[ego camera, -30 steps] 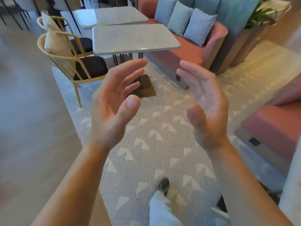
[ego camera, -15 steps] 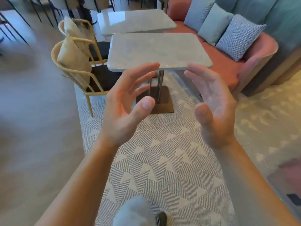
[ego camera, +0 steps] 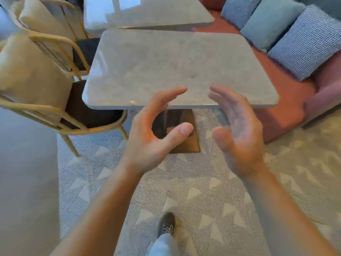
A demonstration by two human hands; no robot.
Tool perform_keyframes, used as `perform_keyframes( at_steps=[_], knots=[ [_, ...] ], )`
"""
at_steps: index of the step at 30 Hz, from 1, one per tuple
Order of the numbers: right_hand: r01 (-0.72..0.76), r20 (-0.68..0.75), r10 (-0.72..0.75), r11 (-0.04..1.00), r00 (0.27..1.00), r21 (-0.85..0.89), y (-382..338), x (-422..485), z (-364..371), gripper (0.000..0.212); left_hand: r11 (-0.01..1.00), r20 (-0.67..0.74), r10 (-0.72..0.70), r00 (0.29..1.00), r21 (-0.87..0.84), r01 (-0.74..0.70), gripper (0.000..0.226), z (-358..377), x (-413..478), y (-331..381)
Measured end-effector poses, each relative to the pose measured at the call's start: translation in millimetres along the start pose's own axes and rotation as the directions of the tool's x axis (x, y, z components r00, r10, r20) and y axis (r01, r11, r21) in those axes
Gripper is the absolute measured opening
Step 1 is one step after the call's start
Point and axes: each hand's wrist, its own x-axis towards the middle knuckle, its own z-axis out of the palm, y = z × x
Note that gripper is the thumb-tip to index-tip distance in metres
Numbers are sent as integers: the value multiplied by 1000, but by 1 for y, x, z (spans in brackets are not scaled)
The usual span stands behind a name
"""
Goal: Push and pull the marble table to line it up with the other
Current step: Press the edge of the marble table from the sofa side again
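The near marble table (ego camera: 166,67) has a grey rectangular top on a post with a brown square base (ego camera: 186,143). Its top sits skewed against the second marble table (ego camera: 147,12) behind it, with a wedge-shaped gap between them. My left hand (ego camera: 156,133) and my right hand (ego camera: 238,130) hang in the air just in front of the near edge, palms facing each other, fingers spread. Neither hand touches the table and both hold nothing.
Two yellow metal chairs (ego camera: 55,100) with cream cushions stand at the left, the nearer seat tucked under the table's left side. A pink sofa (ego camera: 287,100) with several cushions runs along the right. A patterned rug (ego camera: 184,191) lies underfoot, where my shoe (ego camera: 166,224) shows.
I have walked closer, so the table now fills the upper view. Both hands have stayed open and now reach the table's near edge.
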Motion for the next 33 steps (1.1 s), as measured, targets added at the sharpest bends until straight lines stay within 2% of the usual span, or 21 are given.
perform_keyframes(
  at_steps=[4,7,9,11,14,17,23,27,33],
  knots=[
    [-76,14,78,991,997,-112,113,67,4,70,972,15,-62,998,228,57,57,11,69,-112],
    [-89,20,99,952,995,-294,187,110,3,76,872,76,-153,985,480,98,74,16,117,-187],
    [-45,111,108,886,988,-461,225,136,5,85,751,149,-269,952,651,111,92,19,141,-225],
    [17,247,175,783,953,-622,258,157,7,94,644,205,-389,898,758,106,110,22,158,-259],
    [108,335,280,600,900,-792,292,170,8,108,489,241,-379,894,872,-28,119,24,165,-297],
    [187,353,283,479,892,-858,308,172,3,113,410,234,-287,929,907,-101,112,25,165,-311],
    [235,338,303,327,891,-915,315,171,-5,124,365,241,-278,930,922,-130,111,24,164,-316],
    [272,363,265,324,893,-906,324,172,-8,118,310,246,-247,937,936,-164,110,25,165,-326],
    [294,377,249,314,892,-903,331,180,-12,115,318,262,-243,934,931,-179,107,26,173,-331]
  ],
)
